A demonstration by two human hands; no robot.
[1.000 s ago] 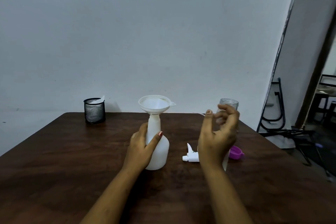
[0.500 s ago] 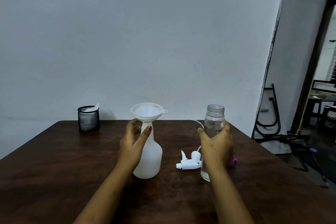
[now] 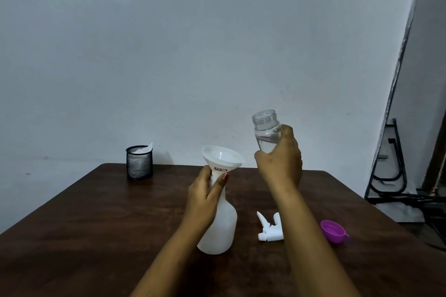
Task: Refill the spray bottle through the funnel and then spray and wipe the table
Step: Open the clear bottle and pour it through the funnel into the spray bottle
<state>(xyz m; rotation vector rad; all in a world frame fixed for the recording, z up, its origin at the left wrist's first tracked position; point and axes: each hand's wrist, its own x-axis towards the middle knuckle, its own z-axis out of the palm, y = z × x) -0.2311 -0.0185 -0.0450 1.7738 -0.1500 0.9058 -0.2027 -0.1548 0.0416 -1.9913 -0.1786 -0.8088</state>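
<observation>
White translucent plastic forms the spray bottle (image 3: pixel 220 229), whose base rests on the dark wooden table (image 3: pixel 96 224) near the middle. A white funnel (image 3: pixel 223 158) sits in its neck, and its wide mouth is tipped a little to the right. We grip the bottle neck with our left hand (image 3: pixel 205 198), fingers and thumb curled round it just under the funnel, the red-nailed thumb on the near side.

Our right hand (image 3: pixel 280 164) holds a clear jar (image 3: pixel 265 132) in the air, to the right of the funnel and above its rim. The fingers are wrapped close round the jar's lower body and hide it. The jar's threaded mouth is uncapped and leans slightly left, and we see clear liquid inside just above the hand.

On the table, the white trigger head (image 3: pixel 269 229) lies on its side just right of the spray bottle, partly behind our right forearm. A purple cap (image 3: pixel 333 230) lies further right, open side up. A black mesh cup (image 3: pixel 139 163) with something white inside stands at the far left edge, against the pale wall.
</observation>
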